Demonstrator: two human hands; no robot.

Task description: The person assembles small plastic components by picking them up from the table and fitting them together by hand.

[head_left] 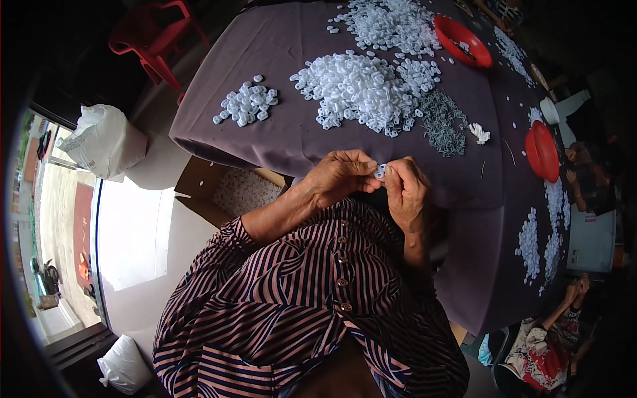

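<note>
My left hand and my right hand meet close to my chest, at the near edge of a table under a purple cloth. Both pinch one small white plastic ring between thumb and fingertips. Just beyond my hands lies a large heap of the same white rings. To its right is a patch of small grey metal pieces. A smaller pile of white rings sits to the left.
Two red bowls stand at the far and right sides. More white rings are at the back. An open cardboard box with white pieces sits below the table. Another person sits lower right. A red chair stands far left.
</note>
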